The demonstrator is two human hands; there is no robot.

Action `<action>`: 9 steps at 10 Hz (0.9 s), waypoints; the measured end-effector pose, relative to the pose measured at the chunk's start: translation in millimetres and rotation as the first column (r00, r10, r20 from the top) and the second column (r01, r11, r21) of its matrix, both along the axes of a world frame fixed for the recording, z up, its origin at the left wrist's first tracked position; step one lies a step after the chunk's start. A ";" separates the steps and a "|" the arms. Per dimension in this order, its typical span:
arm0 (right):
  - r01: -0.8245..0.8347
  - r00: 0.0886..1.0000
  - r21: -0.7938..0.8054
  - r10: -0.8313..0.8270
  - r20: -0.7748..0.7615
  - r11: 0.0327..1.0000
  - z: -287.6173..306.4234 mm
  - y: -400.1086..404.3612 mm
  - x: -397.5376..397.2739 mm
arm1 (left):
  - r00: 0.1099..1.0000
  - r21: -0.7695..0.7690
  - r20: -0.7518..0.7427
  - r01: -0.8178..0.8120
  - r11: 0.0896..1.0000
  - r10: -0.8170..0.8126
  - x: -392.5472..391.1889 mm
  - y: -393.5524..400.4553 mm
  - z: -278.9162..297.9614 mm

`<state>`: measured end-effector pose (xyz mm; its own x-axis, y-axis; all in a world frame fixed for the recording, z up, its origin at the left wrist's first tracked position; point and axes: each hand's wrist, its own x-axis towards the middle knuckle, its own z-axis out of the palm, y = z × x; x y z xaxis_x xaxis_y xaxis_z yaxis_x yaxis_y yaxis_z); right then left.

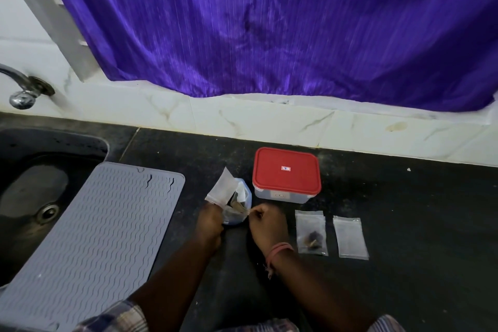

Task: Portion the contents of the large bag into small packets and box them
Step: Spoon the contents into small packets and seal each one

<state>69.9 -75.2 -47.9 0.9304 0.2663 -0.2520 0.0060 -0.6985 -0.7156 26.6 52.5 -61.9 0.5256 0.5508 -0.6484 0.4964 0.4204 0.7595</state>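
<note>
Head view showed us the large bag [237,205], crinkled clear plastic with dark, lumpy contents, standing open on the black speckled desk [404,224] just in front of us. Our left hand [210,224] gripped its near edge together with a flat white packet [221,188] that stuck up tilted; our right hand [265,224] pinched the opposite rim, so our hands held the mouth apart. Just behind stood the box [287,186], a rounded rectangular clear tub with a glossy red lid [285,170] closed on it. Right of our hands lay two flat clear packets side by side: the filled packet [312,233] with a few dark pieces, and the empty packet [350,237]. Further left, a grey ribbed mat [94,237] overlapped the dark sink [32,170]; a purple curtain [269,21] hung behind.
</note>
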 end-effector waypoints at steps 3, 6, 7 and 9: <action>0.315 0.902 0.125 -0.256 -0.348 0.941 -13.8 -8.6 5.9 | 0.984 0.015 0.079 0.156 0.988 -0.157 -5.0 8.3 4.8; 0.420 0.864 0.199 -0.323 -0.385 0.885 -27.0 -9.6 5.7 | 0.993 0.138 -0.102 0.068 0.988 -0.054 -0.6 17.0 -31.3; 0.414 0.877 0.221 -0.323 -0.355 0.883 -17.5 -11.9 6.6 | 0.988 0.188 -0.143 0.088 0.978 -0.062 2.0 13.3 -14.2; 0.402 0.899 0.258 -0.325 -0.292 0.879 -8.0 -18.6 4.2 | 0.966 0.441 -0.258 0.142 0.886 -0.027 -3.0 23.7 13.1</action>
<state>74.1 -93.7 -55.9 0.9002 0.0192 -0.4350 -0.3987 -0.3656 -0.8411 23.6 76.2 -48.9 0.4455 0.7739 -0.4502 0.7040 0.0078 0.7101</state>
